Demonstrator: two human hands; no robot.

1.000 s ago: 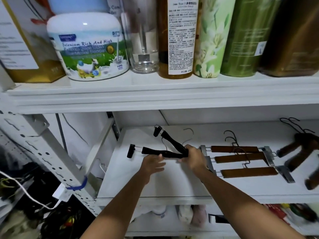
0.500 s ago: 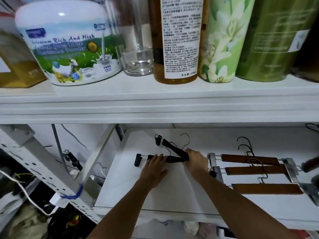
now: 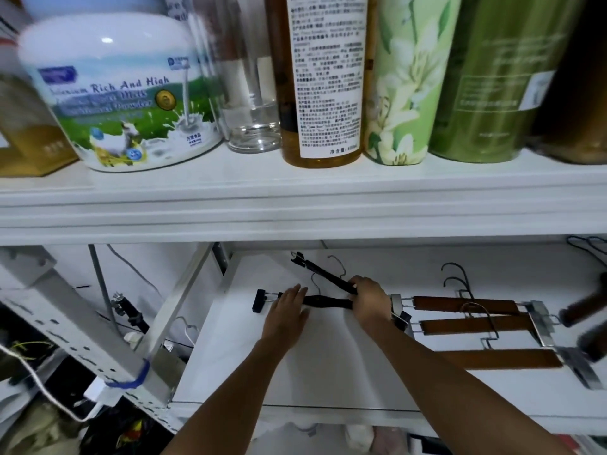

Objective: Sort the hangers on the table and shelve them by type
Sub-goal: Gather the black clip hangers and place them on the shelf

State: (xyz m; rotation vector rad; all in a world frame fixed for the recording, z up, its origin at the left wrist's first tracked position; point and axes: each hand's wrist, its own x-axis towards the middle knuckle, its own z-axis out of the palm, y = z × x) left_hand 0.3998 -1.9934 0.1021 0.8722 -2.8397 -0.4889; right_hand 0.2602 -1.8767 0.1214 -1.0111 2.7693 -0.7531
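On the upper shelf (image 3: 295, 198) stand, from the left, a milk powder tub (image 3: 118, 93), a clear glass jar (image 3: 246, 103), an amber bottle (image 3: 323, 80) with a white printed label, a floral green canister (image 3: 407, 80) and a plain green canister (image 3: 492, 80). Below, on the white lower shelf (image 3: 262, 372), two black clip hangers lie at the left part. The flat black hanger (image 3: 325, 302) runs left to right, its clip end (image 3: 259, 300) sticking out to the left. The left hand (image 3: 289, 310) rests open and flat on this hanger, fingers spread and pointing toward the back, pressing rather than gripping. The angled black hanger (image 3: 322, 274) slants from the back left toward the right, and the two meet under the right hand (image 3: 369, 302), which is curled closed around their right ends. Just to the right of that hand lie three brown wooden clip hangers (image 3: 466, 303), side by side and roughly parallel, with metal clips at their ends. At the far right edge, dark rounded hanger ends (image 3: 584, 310) show, blurred.
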